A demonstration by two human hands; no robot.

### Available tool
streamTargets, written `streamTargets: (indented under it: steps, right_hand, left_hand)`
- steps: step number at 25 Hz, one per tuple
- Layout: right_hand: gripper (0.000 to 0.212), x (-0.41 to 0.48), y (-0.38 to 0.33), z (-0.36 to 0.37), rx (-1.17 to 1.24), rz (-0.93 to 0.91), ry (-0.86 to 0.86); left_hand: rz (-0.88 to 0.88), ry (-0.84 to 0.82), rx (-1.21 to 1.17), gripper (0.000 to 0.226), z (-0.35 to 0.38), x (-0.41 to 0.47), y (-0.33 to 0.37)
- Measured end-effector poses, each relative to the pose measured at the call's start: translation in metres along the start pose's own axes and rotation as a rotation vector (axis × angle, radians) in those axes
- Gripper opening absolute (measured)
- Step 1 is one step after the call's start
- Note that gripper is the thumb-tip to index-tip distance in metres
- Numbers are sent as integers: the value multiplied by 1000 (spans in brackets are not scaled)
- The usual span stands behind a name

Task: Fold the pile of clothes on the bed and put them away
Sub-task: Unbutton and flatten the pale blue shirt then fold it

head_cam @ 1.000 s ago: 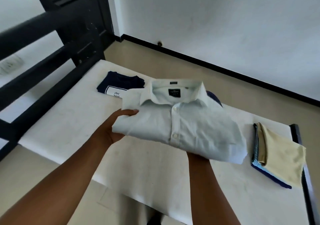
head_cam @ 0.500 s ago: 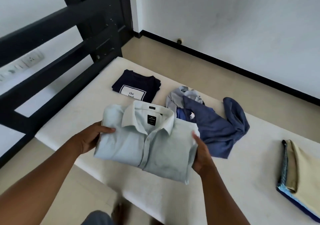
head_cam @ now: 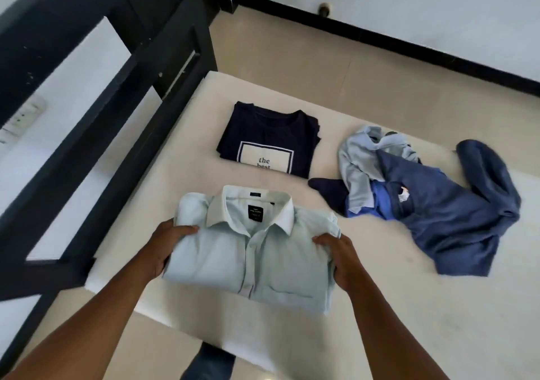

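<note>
Both my hands are on one folded pale shirt (head_cam: 251, 251). My left hand (head_cam: 163, 248) grips its left edge and my right hand (head_cam: 339, 260) grips its right edge, thumbs on top and fingers curled under the cloth. The shirt sits collar away from me at the near left corner of the bed (head_cam: 409, 321); I cannot tell whether it rests fully on the mattress. Beyond it lies one folded navy T-shirt (head_cam: 271, 134) with a white printed box. To the right of both is one loose heap of clothes (head_cam: 438, 213), unfolded. In it I count a pale blue piece, a brighter blue piece, a large slate-blue piece and a dark bit poking out. One black bed frame (head_cam: 140, 67) runs along the left.
</note>
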State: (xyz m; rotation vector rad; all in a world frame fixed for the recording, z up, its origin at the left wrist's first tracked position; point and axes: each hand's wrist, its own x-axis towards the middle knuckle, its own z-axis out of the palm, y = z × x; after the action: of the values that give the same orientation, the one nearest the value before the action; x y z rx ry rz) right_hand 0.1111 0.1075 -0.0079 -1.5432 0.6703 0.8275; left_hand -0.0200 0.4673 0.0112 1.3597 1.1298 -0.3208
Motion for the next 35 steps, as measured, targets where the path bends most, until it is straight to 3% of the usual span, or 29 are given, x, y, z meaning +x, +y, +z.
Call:
streamTargets:
  steps: [4, 9, 10, 14, 17, 20, 22, 25, 30, 33, 35]
  right_hand:
    - [33, 70, -9, 84, 23, -15, 89]
    - [67, 107, 80, 151, -317, 96, 59]
    - [67, 104, 93, 156, -373, 73, 72]
    - [30, 101, 110, 155, -385, 54, 155]
    - [34, 101, 104, 151, -557, 77, 253]
    - [42, 117, 68, 149, -468, -24, 399]
    - [44, 145, 33, 149, -458, -133, 461]
    - [46, 190, 1, 154, -583, -190, 410]
    - [25, 188, 3, 164, -873, -208, 440]
    - [8, 182, -8, 157, -764, -233, 508]
    - [13, 188, -4, 147, -659, -268, 557]
  left_hand:
    - [46, 37, 82, 101, -75, 107, 43]
    - [-176, -22, 242, 63, -94, 183, -19]
    - [-149, -16, 224, 55, -94, 186, -29]
    - [-81, 67, 230, 21, -107, 203, -32]
    - [-155, 18, 529, 28, -122, 214, -16]
    - [28, 67, 864, 21, -109, 232, 24]
    - [201, 139, 814, 19, -91, 259, 60]
    - [276, 94, 719, 43, -72, 306, 96]
    - [313, -1, 1036, 21, -80, 328, 96]
    - [443, -8, 992, 16, -87, 329, 111]
    - [584, 70, 915, 18, -80, 334, 109]
